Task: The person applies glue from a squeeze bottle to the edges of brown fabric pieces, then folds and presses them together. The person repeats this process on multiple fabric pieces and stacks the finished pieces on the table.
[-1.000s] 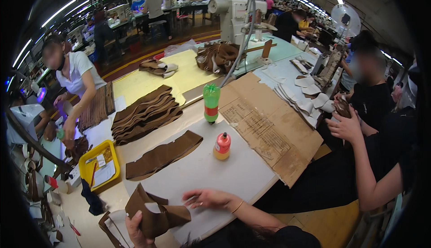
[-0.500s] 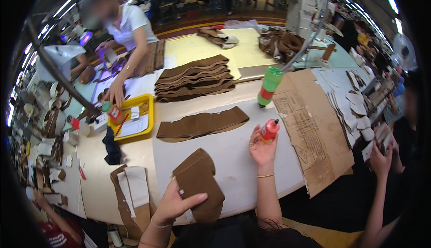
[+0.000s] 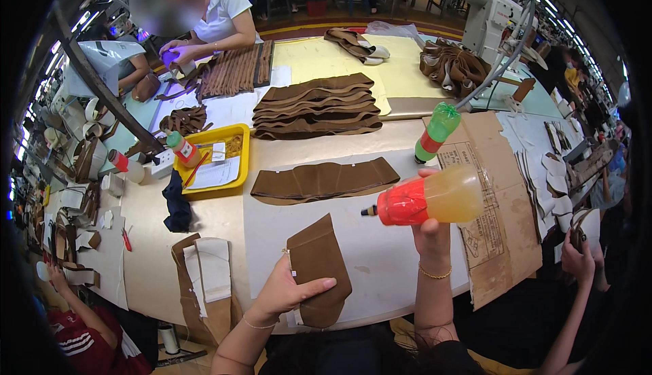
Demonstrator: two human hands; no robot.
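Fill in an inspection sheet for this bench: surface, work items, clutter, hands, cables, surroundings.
Surface: pale table, with grey sheet and cardboard on it.
Work items: folded brown panel; red-wrapped nozzle bottle; flat brown band; wavy brown pieces.
Clutter: yellow tray, navy cloth, inverted green bottle.
Hands: left hand holds the folded brown panel; right hand grips the nozzle bottle sideways, nozzle pointing left.
Cables: white socket strip beside the yellow tray; its cord cannot be made out.
Surroundings: co-worker in white top; sewing machine behind.

Shows plain brown on the held piece (image 3: 319, 259), red and amber on the nozzled bottle (image 3: 440, 197), red-banded green on the upended bottle (image 3: 439, 130), yellow on the tray (image 3: 246, 151).
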